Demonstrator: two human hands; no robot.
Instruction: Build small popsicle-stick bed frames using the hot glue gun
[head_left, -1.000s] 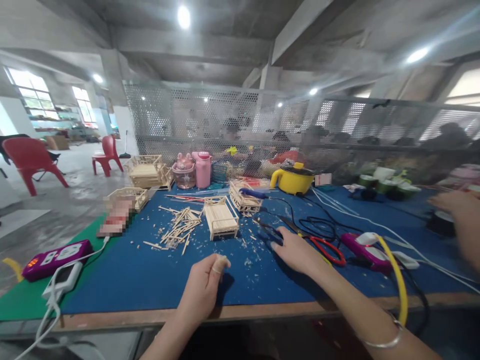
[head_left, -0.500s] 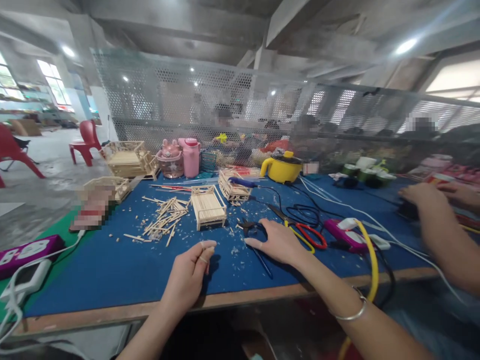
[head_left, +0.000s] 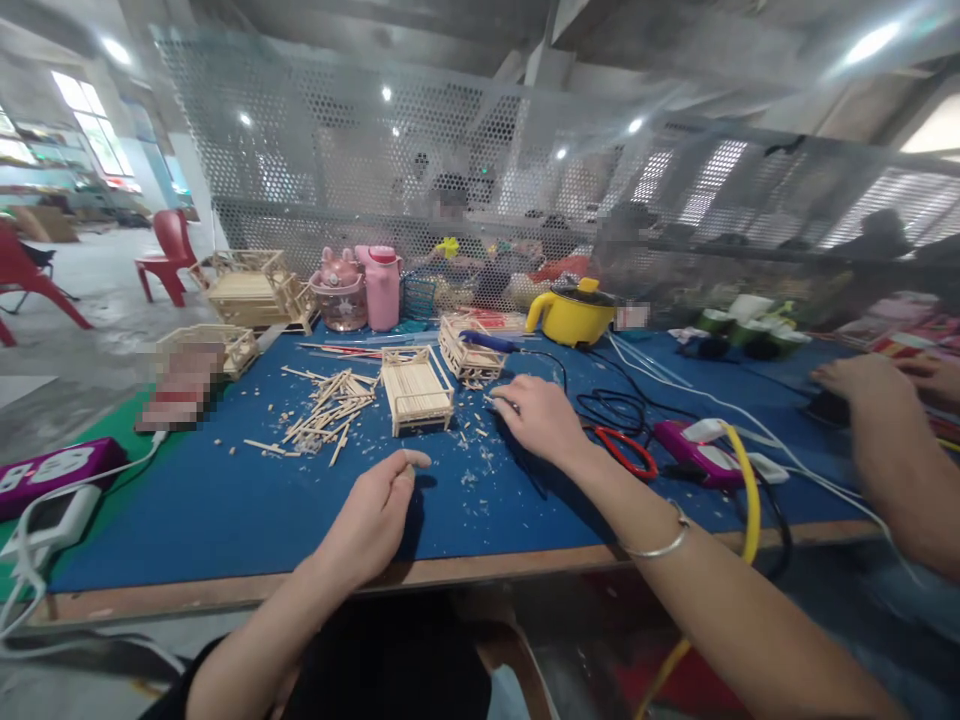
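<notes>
My left hand is closed just above the mat near the front edge, thumb pressed to the bent fingers. Whatever may be between them is hidden. My right hand reaches forward, palm down, its fingers a little apart and holding nothing visible. It covers most of a pair of pliers, whose dark blue handle shows below it. Beyond its fingertips, a blue corded tool leans on a small stick frame. Ahead of both hands stands a small bed-like model of wooden sticks, beside a pile of loose sticks.
Red-handled scissors and a purple power strip lie right, among cables. A yellow pot and pink bottle stand behind. Larger stick models and a phone are left. A co-worker's arm is at far right.
My right hand has moved forward from beside the pliers toward the blue corded tool. My left hand stays closed near the front edge, slightly shifted. The view has tilted a little.
</notes>
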